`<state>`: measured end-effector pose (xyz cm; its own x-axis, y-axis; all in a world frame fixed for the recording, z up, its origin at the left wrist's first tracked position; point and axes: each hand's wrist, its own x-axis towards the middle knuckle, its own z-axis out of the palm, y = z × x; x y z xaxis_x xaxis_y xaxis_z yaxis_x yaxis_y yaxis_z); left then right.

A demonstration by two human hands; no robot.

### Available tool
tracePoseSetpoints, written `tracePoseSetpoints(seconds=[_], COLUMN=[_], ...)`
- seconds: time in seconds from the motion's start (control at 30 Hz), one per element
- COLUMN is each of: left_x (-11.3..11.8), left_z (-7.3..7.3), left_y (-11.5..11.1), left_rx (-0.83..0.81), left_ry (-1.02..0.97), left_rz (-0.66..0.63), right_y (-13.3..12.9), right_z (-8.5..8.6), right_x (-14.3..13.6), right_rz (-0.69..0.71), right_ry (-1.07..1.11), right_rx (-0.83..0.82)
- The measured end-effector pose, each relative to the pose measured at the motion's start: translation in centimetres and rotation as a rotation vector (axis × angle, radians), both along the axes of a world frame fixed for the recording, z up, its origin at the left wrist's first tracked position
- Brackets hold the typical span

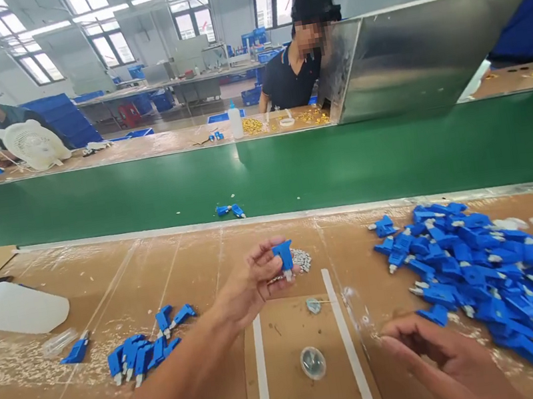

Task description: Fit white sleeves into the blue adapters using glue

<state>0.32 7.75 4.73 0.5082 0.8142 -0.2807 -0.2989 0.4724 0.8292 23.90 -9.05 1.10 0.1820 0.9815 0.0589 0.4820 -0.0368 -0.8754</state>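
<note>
My left hand [247, 283] is raised over the middle of the bench. Its thumb and fingers pinch a blue plastic part [283, 255] with a pale tip pointing down. Just behind the part lies a small heap of grey pieces [302, 260]. My right hand [446, 360] is low on the right, left of a large pile of similar blue parts [479, 267]. Its fingers curl, with thumb and index tips close together; anything between them is too small to make out. Between my hands lie a small round clear dish [313, 362] and a thin stick with a grey-blue blob [314, 305].
More blue parts [142, 354] lie left of my forearm, near a white bottle [15, 308]. Beyond the bench runs a green belt [262, 173] bearing two blue parts [230, 211]. Across it are a co-worker [294, 73], a metal panel [425, 53] and a fan [34, 143].
</note>
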Motion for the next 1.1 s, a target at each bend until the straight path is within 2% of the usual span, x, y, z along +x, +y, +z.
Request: tracePoseSetpoints(seconds=[0.1, 0.23, 0.37, 0.43, 0.53, 0.67, 0.77, 0.97, 1.03, 1.1], left_x=[-0.6, -0.3, 0.3, 0.6, 0.6, -0.3, -1.1, -1.8, -2.1, -2.5], left_z=[0.2, -0.8, -1.6, -1.7, -1.7, -1.8, -1.9, -1.9, -1.9, -1.9], left_y=[-3.3, -5.9, -7.5, -8.3, -9.1, -9.6, -9.5, -8.6, -8.2, -7.6], left_rx=[-0.127, -0.235, -0.252, -0.243, -0.238, -0.207, -0.173, -0.249, -0.307, -0.352], left_ry=[-0.164, -0.244, -0.296, -0.314, -0.279, -0.202, -0.139, 0.068, 0.045, -0.011], left_rz=[-0.09, -0.081, 0.01, 0.017, -0.005, -0.041, -0.105, -0.386, -0.377, -0.324], right_y=[0.7, 1.0, 1.0, 1.0, 1.1, 1.3, 1.2, 1.5, 1.6, 1.5], right_z=[1.1, 1.5, 0.9, 0.7, 0.8, 1.0, 1.2, 2.1, 2.0, 1.4], right_x=[-1.7, -3.5, -5.5, -6.6, -7.7, -7.3, -6.4, -5.6, -5.2, -4.6], right_rz=[0.055, 0.175, 0.093, 0.07, 0.094, 0.188, 0.28, 0.468, 0.43, 0.315], right_ry=[0.069, 0.141, 0.241, 0.266, 0.182, -0.035, -0.111, -0.092, -0.002, 0.101], right_rx=[0.016, 0.037, 0.149, 0.229, 0.335, 0.441, 0.434, 0.379, 0.357, 0.278])
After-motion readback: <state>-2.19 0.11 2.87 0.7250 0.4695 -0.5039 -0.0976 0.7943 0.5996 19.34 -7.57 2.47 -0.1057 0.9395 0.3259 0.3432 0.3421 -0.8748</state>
